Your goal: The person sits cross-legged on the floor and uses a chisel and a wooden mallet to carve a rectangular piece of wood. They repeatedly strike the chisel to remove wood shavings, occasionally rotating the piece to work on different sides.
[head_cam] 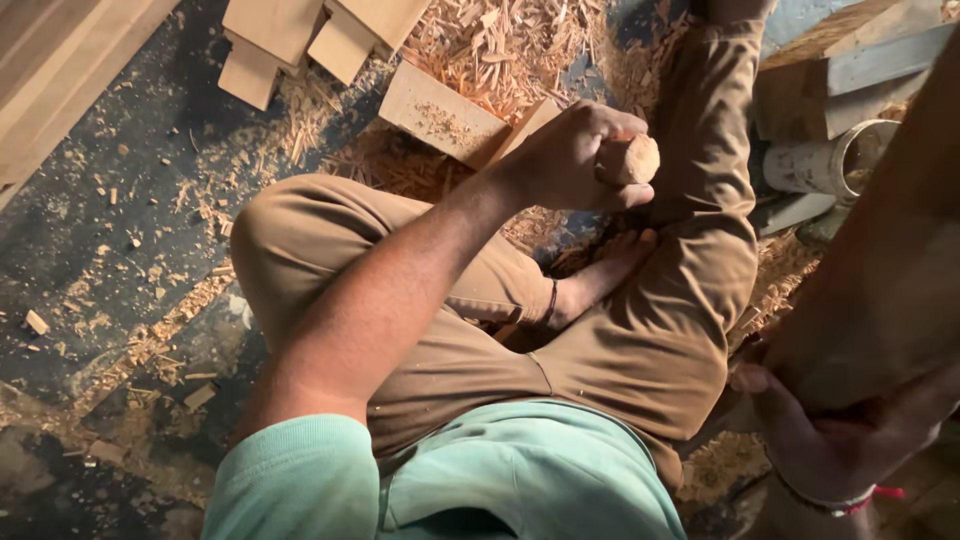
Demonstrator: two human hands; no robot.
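Note:
I sit cross-legged on a floor strewn with wood shavings, in brown trousers and a green shirt. My left hand (565, 160) reaches out over my knees, its fist closed around a short round wooden handle (632, 158) whose cut end points right. At the lower right, my right hand (810, 440), with a red and white band on the wrist, grips the lower end of a large brown wooden piece (880, 280). This piece rises, blurred, toward the upper right. My bare foot (600, 280) lies below the left hand.
A pale wooden block (440, 115) lies just beyond my knee. More cut blocks (290, 40) sit at the top and long planks (50, 60) at the top left. A white cylindrical container (820, 165) and grey boards (870, 60) lie at the upper right. Shavings (500, 40) are heaped around.

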